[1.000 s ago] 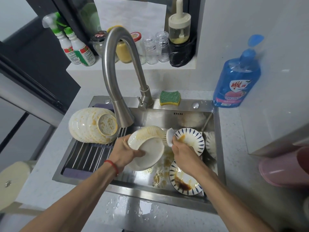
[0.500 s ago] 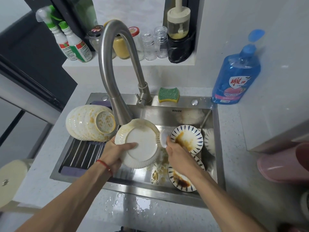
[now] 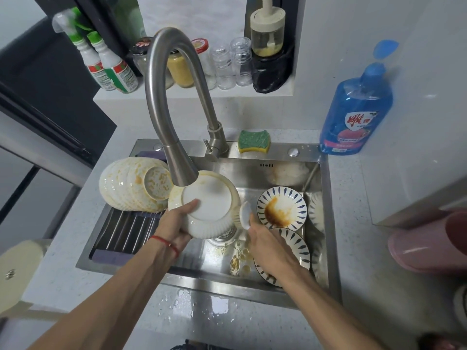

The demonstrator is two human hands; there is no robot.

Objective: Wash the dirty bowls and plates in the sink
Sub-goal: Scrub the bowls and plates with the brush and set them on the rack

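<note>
Nearest the camera, water drops lie on the speckled countertop (image 3: 379, 286) in front of the stainless sink (image 3: 326, 223).

The left hand (image 3: 177, 223), with a red string on the wrist, grips a white ribbed bowl (image 3: 209, 205). The bowl is held bottom-up, its base toward the camera; the thumb lies across the flat base and the other fingers curl under the rim, out of sight. Yellow residue shows along the bowl's far edge. The bowl hangs above the drain, directly under the faucet (image 3: 171, 109) head.

The right hand (image 3: 267, 246) is curled round the handle of a white dish brush (image 3: 243, 212). The brush head touches the bowl's right side.

To the right in the basin, a blue-patterned plate (image 3: 281, 207) with a brown sauce smear leans over a second patterned plate (image 3: 295, 245), partly hidden by the right forearm. More white dishes stand at the basin's right wall, too obscured to identify. Food scraps lie on the basin floor near the drain.

On the left, a stack of stained white bowls (image 3: 134, 184) rests on its side on a roll-up drying rack (image 3: 126, 228).

Further back, a green-and-yellow sponge (image 3: 254, 141) sits on the sink ledge. A blue dish soap bottle (image 3: 356, 112) stands at the far right corner. Two spray bottles (image 3: 108, 64), jars and a black bag occupy the shelf behind.
</note>
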